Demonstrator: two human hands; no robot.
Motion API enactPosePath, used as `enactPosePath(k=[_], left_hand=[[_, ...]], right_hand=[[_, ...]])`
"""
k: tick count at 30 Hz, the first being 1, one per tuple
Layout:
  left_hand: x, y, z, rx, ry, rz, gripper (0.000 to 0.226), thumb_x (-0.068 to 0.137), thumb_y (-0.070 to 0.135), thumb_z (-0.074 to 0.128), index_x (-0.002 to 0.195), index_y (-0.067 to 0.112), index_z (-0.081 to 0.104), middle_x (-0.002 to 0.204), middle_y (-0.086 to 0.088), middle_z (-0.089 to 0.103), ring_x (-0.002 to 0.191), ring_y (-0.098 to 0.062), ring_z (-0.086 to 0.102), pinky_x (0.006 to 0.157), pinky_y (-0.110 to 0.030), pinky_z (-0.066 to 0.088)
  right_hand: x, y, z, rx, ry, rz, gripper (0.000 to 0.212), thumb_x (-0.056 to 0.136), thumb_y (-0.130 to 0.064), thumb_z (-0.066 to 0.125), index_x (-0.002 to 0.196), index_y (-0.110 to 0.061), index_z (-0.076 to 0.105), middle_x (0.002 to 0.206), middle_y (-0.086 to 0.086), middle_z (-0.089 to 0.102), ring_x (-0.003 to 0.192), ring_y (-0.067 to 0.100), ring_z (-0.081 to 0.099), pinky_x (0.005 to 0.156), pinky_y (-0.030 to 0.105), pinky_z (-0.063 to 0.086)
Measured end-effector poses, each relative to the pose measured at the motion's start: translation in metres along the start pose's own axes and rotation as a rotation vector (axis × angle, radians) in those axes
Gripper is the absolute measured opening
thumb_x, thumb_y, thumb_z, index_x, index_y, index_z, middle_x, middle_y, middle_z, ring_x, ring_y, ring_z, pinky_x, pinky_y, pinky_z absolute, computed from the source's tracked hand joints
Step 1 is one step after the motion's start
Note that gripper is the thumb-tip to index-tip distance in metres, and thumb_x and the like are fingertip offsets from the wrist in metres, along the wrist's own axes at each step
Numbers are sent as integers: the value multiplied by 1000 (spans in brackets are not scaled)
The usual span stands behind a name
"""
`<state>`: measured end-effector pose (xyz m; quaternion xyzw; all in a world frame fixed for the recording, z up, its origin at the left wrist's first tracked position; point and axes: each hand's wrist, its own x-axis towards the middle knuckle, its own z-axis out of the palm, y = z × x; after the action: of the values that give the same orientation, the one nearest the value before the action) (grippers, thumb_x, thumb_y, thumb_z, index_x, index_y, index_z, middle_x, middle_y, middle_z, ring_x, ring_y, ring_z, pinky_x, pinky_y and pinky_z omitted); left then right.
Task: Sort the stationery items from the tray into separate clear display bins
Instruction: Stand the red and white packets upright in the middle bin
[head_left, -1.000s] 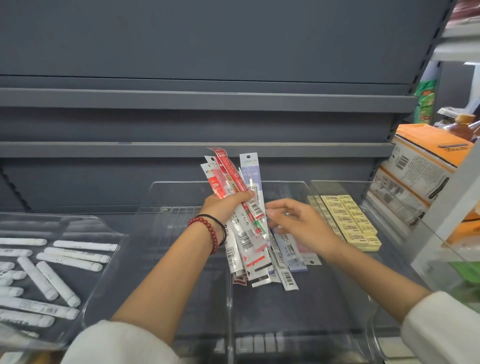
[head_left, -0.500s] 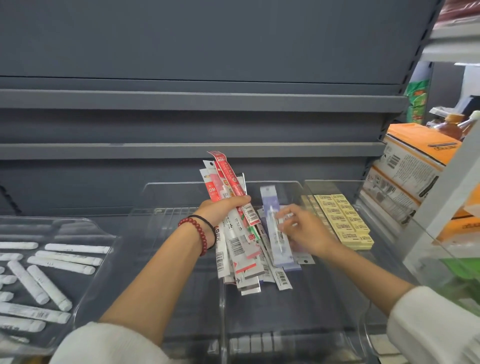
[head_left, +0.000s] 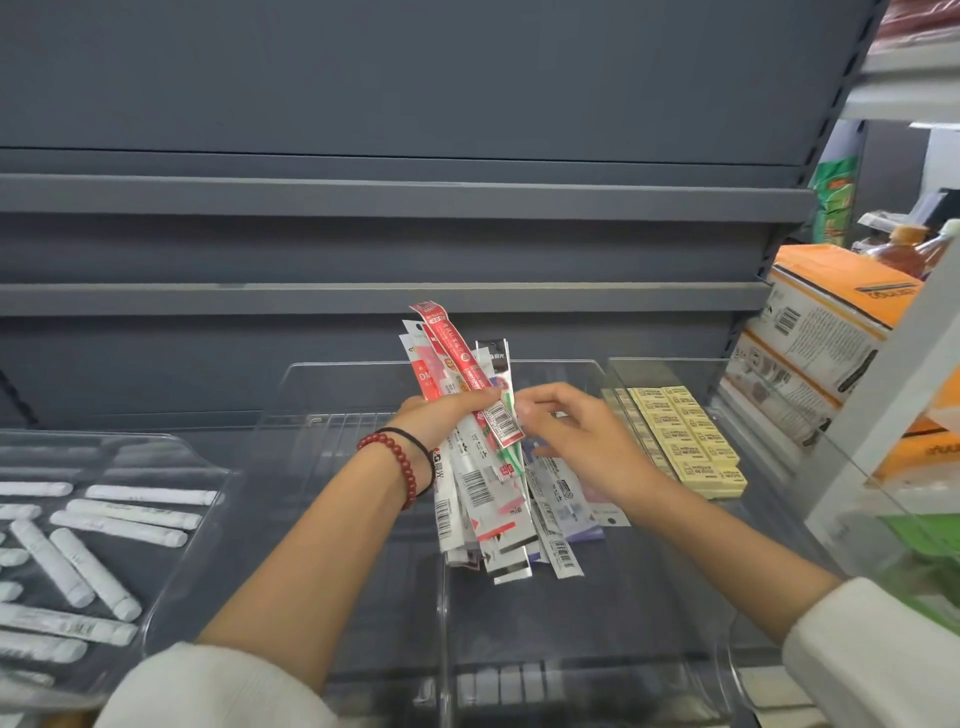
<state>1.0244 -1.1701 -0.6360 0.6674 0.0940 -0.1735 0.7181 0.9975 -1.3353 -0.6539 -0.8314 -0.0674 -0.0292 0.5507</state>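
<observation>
Our left grip (head_left: 447, 415) closes round a fanned bundle of refill packets (head_left: 485, 483), upright, likely so labels show, over the middle clear bin (head_left: 597, 623); the right grip (head_left: 587, 441) curls at its edge, pinching or not we cannot tell. Loose packets (head_left: 563, 506) lie below, yellow erasers (head_left: 685, 441) one bin right, under grey shelves (head_left: 363, 197)

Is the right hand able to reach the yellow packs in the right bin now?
Probably yes: the right hand hovers above the bin walls, and the yellow packs lie uncovered just to its right.
</observation>
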Motion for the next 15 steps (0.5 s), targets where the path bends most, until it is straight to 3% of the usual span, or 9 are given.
enactPosePath(k=[4,11,15], left_hand=[[2,-1,-2,-34,28,9,24,79,20,75,98,10,63,75,-6,73,56,-17,70,46,-25,53],[4,-2,-5,-74,40,39,32,79,22,76,105,9,64,89,-10,74,74,-24,72,65,-34,57],[4,0,-3,-28,43,67,31,78,24,76,103,12,64,87,-7,74,65,-19,72,54,-28,56]], right_hand=[[0,-3,4,161,-51,106,29,91,-22,65,118,-17,59,106,-5,70,93,9,69,74,22,58],[0,-2,-1,293,-73,212,32,85,-7,71,115,-11,61,98,10,74,84,18,73,67,29,60],[0,-2,-3,296,-71,218,31,86,-8,70,116,-10,63,101,8,73,86,15,72,68,26,59]])
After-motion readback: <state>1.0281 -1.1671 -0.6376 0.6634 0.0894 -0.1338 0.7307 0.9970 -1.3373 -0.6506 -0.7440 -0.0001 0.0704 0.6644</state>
